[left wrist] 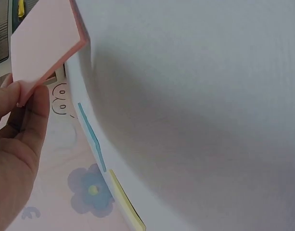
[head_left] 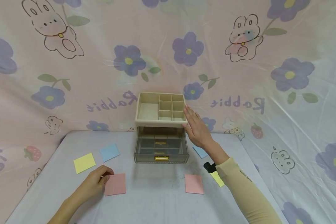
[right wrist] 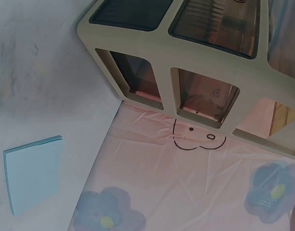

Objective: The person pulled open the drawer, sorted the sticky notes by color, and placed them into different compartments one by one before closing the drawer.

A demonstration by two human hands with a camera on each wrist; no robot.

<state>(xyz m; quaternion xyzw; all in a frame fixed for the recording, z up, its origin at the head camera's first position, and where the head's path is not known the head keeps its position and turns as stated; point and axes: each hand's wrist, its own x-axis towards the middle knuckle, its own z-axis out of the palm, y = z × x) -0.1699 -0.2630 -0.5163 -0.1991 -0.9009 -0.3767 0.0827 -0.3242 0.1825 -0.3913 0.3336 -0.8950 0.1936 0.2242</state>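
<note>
One pink pad [head_left: 116,185], front-left of the organizer [head_left: 161,123].
Head: my right hand [head_left: 198,130] lies straight-fingered against the organizer's side, seemingly steadying it. Left wrist: my left hand [left wrist: 17,161] pinches the pad's corner, likely leaving its face free. Right wrist: a blue pad [right wrist: 34,178] lies nearby.

Organizer [head_left: 161,123] on table [head_left: 156,202], rear | pads [head_left: 109,152]: three left; seemingly three right, one half-hidden
</note>
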